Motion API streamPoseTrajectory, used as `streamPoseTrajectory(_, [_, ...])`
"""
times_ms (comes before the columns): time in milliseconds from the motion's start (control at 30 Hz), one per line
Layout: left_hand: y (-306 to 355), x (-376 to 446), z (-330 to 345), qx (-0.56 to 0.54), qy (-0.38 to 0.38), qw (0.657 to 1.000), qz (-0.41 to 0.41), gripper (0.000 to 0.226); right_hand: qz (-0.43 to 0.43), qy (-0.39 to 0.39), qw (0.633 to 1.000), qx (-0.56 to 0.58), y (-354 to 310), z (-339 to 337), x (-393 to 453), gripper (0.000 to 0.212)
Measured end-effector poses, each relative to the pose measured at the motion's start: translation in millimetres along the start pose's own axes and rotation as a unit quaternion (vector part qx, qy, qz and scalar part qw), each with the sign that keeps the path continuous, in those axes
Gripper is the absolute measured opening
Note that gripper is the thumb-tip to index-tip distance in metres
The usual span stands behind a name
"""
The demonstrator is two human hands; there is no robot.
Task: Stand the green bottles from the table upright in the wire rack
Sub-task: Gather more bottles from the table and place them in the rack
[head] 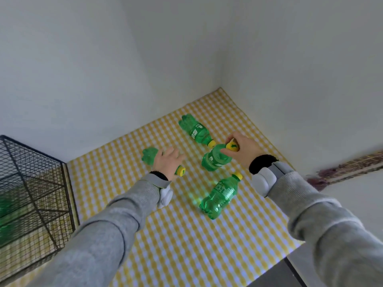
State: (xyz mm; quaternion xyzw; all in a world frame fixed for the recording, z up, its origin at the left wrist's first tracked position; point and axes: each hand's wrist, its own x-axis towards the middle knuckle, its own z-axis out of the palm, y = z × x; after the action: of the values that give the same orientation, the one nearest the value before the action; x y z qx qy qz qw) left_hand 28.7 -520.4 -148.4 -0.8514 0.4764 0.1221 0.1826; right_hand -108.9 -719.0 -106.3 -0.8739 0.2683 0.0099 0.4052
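Observation:
Several green bottles with yellow caps are on the yellow-checked table (186, 235). My right hand (242, 149) is shut on the yellow cap end of the middle bottle (215, 159), which is tilted up off the cloth. My left hand (167, 162) lies over the left bottle (149, 155), fingers spread across its body; its cap pokes out by my wrist. The far bottle (195, 130) and the near bottle (220, 195) lie on their sides, untouched. The black wire rack (31, 183) stands at the left edge, with green shapes blurred inside.
White walls meet in a corner just behind the table. A dark surface edge (277, 272) shows at the lower right beyond the cloth. My grey sleeves and white wrist devices cover part of the table front.

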Motion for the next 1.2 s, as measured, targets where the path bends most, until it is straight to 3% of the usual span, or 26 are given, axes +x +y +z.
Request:
streamPoseTrajectory(100, [-17.7,-23.4,-13.0,-0.03,0.018,0.999,-0.031,0.057,-0.021,-0.023,1.0,-0.001,-18.9,9.6,4.1,0.023])
streamPoseTrajectory(200, [-41.1,-49.3,-27.8,-0.06,0.021,0.995,-0.077,0.047,-0.022,-0.047,0.995,-0.085,-44.4,23.9,9.1,0.023])
streamPoseTrajectory(367, [-78.8,-97.5,-42.8,-0.118,-0.016,0.987,-0.11,0.033,0.003,-0.049,0.985,-0.167,-96.4,48.9,17.2,0.022])
streamPoseTrajectory(467, [-93.4,-136.4,-37.1,-0.228,-0.014,0.962,-0.152,0.033,-0.024,-0.053,0.982,-0.179,-145.7,62.8,20.1,0.023])
streamPoseTrajectory(667, [-140.3,-233.0,-37.0,-0.355,0.076,0.909,-0.205,0.025,-0.117,-0.037,0.977,-0.174,-261.6,97.9,18.5,0.024])
streamPoseTrajectory(867, [-211.7,-323.7,-47.0,-0.333,0.258,0.861,-0.284,0.018,-0.185,0.014,0.978,-0.1,-389.8,156.6,2.2,0.031])
streamPoseTrajectory(967, [-254.7,-359.1,-42.8,-0.32,0.312,0.833,-0.327,0.017,-0.222,0.02,0.972,-0.076,-444.5,192.6,-10.1,0.031])
streamPoseTrajectory(1200, [-316.4,-371.7,3.4,-0.314,0.278,0.829,-0.37,0.019,-0.271,-0.011,0.952,-0.141,-510.4,280.2,-16.0,0.033])
